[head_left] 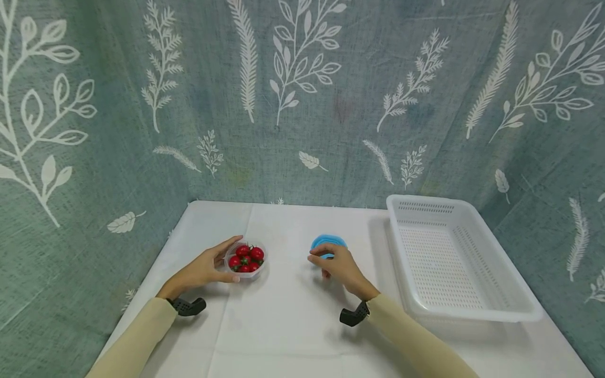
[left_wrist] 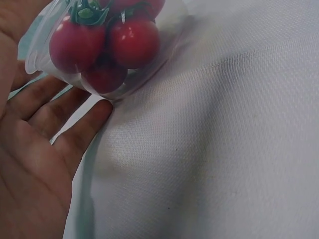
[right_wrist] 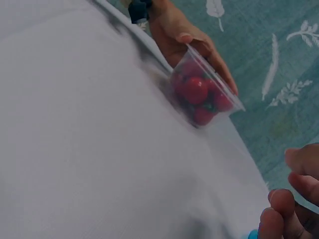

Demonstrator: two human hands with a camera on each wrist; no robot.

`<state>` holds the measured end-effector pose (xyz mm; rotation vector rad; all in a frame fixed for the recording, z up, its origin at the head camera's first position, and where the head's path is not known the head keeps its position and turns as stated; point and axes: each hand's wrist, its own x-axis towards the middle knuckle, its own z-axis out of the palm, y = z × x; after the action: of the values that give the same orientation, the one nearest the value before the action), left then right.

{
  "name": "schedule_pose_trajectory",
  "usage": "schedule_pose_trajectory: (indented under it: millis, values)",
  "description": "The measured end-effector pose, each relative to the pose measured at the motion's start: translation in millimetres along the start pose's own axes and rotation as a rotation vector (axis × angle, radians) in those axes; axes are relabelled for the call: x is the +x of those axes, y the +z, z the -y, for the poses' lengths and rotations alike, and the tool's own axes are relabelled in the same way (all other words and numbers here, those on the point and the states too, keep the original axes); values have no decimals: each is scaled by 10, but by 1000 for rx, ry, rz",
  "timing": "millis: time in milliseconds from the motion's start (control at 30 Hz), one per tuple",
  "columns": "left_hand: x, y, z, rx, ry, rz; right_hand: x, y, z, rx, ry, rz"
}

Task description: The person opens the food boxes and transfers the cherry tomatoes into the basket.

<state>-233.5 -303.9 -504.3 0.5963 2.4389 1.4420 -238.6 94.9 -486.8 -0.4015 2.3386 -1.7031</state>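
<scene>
Left hand (head_left: 203, 269) grips tomato tub (head_left: 248, 275) toward left edge of worktop (head_left: 274, 325); right hand (head_left: 342, 269) by blue lid (head_left: 329, 240), grip unclear. Likely grasping step; next needs level tub.

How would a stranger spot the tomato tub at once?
On the white table, look left of the big white basket, past the blue item. A small clear tub is at the left hand; only it holds red tomatoes.
</scene>
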Motion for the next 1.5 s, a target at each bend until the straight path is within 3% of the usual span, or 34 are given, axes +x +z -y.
schedule_pose_trajectory:
  millis: [467,833,1100,1500]
  values:
    - [14,-3,-22,-7,-64,-8,257,523,495,-145,-109,112]
    - [11,-4,-32,-24,-63,-4,400,859,647,-194,-151,194]
    - [4,5,-5,-30,-50,6,470,1011,622,-299,-193,134]
    - [10,6,0,-23,-39,4,504,1182,698,-706,-295,6]
